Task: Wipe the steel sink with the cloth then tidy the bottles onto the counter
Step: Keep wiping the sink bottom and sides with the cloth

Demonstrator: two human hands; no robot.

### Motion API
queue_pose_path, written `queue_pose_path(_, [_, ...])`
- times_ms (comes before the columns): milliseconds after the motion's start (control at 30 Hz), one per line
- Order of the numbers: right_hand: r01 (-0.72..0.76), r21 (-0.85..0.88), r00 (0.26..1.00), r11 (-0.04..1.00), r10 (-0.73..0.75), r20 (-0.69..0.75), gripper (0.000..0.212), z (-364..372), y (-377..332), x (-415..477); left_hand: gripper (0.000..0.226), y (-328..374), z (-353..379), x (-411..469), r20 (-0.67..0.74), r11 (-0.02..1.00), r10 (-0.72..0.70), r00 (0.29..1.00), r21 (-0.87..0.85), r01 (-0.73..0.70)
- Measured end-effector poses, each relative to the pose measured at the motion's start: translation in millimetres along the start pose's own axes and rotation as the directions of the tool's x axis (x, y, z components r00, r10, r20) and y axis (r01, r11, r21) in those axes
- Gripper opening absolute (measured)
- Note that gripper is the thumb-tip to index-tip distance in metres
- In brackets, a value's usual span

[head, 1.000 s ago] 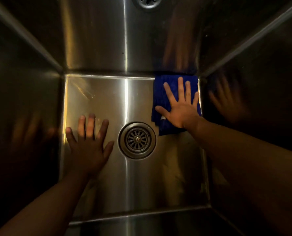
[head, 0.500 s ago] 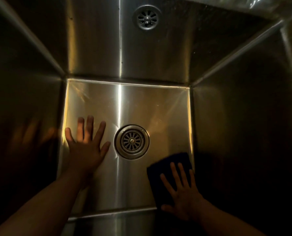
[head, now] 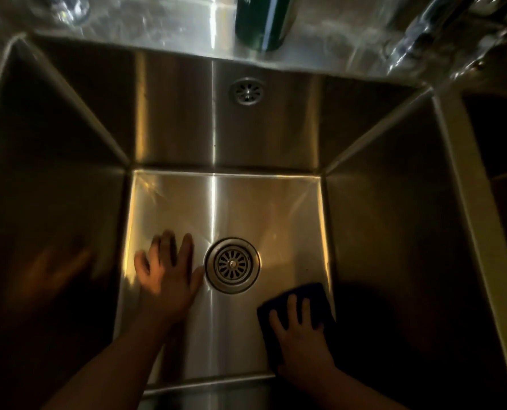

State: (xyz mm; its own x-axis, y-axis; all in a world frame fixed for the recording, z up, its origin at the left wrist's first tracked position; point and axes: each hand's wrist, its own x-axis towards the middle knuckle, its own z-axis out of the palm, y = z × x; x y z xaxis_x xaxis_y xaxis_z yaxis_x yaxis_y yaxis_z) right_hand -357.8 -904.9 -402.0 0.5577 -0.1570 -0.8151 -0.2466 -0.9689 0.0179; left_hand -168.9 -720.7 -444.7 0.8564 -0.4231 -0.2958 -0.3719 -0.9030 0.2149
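Steel is being wiped at the near-right corner of the sink [head: 68,149] floor. The dark blue cloth [head: 308,292] is being pressed flat there by the right hand [head: 301,335], fingers spread over it, grip open, nothing being pinched. The cloth is lying just beside the rt wall, near the front edge. The left hand [head: 166,279] is being laid palm-down on bare steel just left of the drain [head: 232,265], fingers splayed, grip also open. It's motion-blurred, so contact w/ the floor is being judged, not seen for certain.

Risks, as judgement: the cloth is prob. being held by palm friction alone, so it could bunch or slide out from under the fingers on a fast stroke. The seam by the rt wall could be getting missed. A cloth edge could be getting snagged on the drain grate if dragged across. Weight is being leaned on slick metal, so the bracing hand could slip.

Surface: brushed steel, deep square basin, glare streak down the middle, light dim & warm. An overflow [head: 247,91] is being carried on the back wall. Beyond the rim, a dark green bottle [head: 264,22] is standing on the steel worktop [head: 172,28]. A tap [head: 424,28] is blurred at far rt, and a 2nd basin [head: 501,137] is adjoining on the rt. Bottle tidying is not yet being started.
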Motion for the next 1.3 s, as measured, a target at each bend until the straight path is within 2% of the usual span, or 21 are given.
queue_pose_path(133, [0.04,-0.015,0.997,0.999,-0.041,-0.067,0.056,-12.0,-0.5,4.8,0.066,20.5,-9.6,-17.8,0.033,0.997,-0.056,0.998,-0.043,0.057])
queue_pose_path(233, [0.048,0.014,0.991,0.999,-0.045,-0.126,0.046,-17.8,2.5,7.3,0.064,29.2,-20.6,-25.4,0.041,0.995,-0.081,0.996,-0.055,0.083])
queue_pose_path(333, [0.026,0.028,0.991,0.999,-0.022,-0.134,0.041,-25.2,4.7,7.1,0.063,32.0,-32.3,-32.7,0.016,0.996,-0.047,0.999,-0.069,0.048])
queue_pose_path(433, [0.028,0.051,0.993,0.998,-0.022,-0.115,0.044,-36.9,8.7,3.1,0.067,33.5,-47.6,-37.3,0.0,0.996,-0.041,0.999,-0.077,0.041])
queue_pose_path(600, [-0.016,0.158,0.986,0.987,0.042,-0.163,0.045,-51.4,14.8,-16.3,0.095,39.2,-74.1,-46.3,0.099,0.994,-0.097,0.99,-0.047,0.102])
queue_pose_path(667, [-0.034,0.201,0.982,0.979,0.07,-0.175,0.043,-60.2,17.1,-24.8,0.087,42.8,-81.2,-48.9,0.143,0.994,-0.102,0.984,-0.02,0.106])
queue_pose_path(767, [0.001,0.29,0.976,0.957,0.062,-0.21,0.042,-69.5,18.0,-32.9,0.06,47.5,-83.4,-52.1,0.197,0.994,-0.105,0.975,0.011,0.105])
queue_pose_path(867, [0.004,0.402,0.954,0.916,0.118,-0.277,0.036,-80.6,4.9,-31.3,0.056,48.8,-79.8,-52.1,0.189,0.993,-0.11,0.976,-0.028,0.117])
queue_pose_path(967, [-0.001,0.477,0.925,0.879,0.182,-0.334,0.048,-97.4,-22.0,-16.0,0.054,42.6,-69.9,-47.2,0.173,0.983,-0.141,0.975,-0.089,0.158])
queue_pose_path(1067, [0.082,0.459,0.878,0.885,0.154,-0.454,0.059,-106.7,-51.9,8.7,0.054,31.5,-57.9,-39.0,0.15,0.981,-0.138,0.979,-0.113,0.156])
queue_pose_path(1133, [0.138,0.397,0.858,0.907,0.09,-0.505,0.058,-106.3,-69.5,28.5,0.054,23.7,-48.9,-31.5,0.135,0.981,-0.142,0.981,-0.113,0.158])
queue_pose_path(1200, [0.161,0.331,0.877,0.93,0.019,-0.481,0.059,-98.9,-85.1,47.2,0.054,15.2,-39.9,-25.3,0.118,0.984,-0.137,0.984,-0.098,0.149])
queue_pose_path(1300, [0.152,0.31,0.932,0.938,-0.032,-0.362,0.069,-83.9,-93.1,62.8,0.058,4.8,-27.1,-17.4,0.132,0.994,-0.086,0.987,-0.049,0.094])
